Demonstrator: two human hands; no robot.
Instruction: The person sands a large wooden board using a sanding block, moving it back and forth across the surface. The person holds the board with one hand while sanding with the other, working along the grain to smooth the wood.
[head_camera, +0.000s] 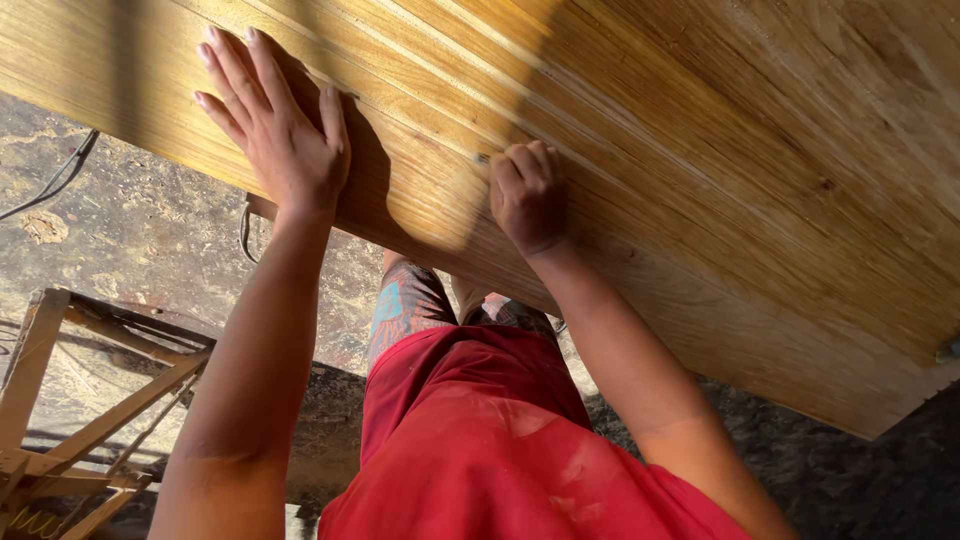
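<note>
Broad counter (700, 180) of varnished golden wood, grooved along the grain, half sunlit and half in shadow. Left hand (275, 125) flat on it, fingers (235, 70) spread; right hand (527, 195) curled against a groove. Below: dusty floor (150, 230), bearing a rough wooden frame (90, 400) and a dark cable (55, 180).

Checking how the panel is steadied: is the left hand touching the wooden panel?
Touching. The head view shows the left hand pressed flat, fingers spread, on the wooden panel, with no gap under the palm.
</note>
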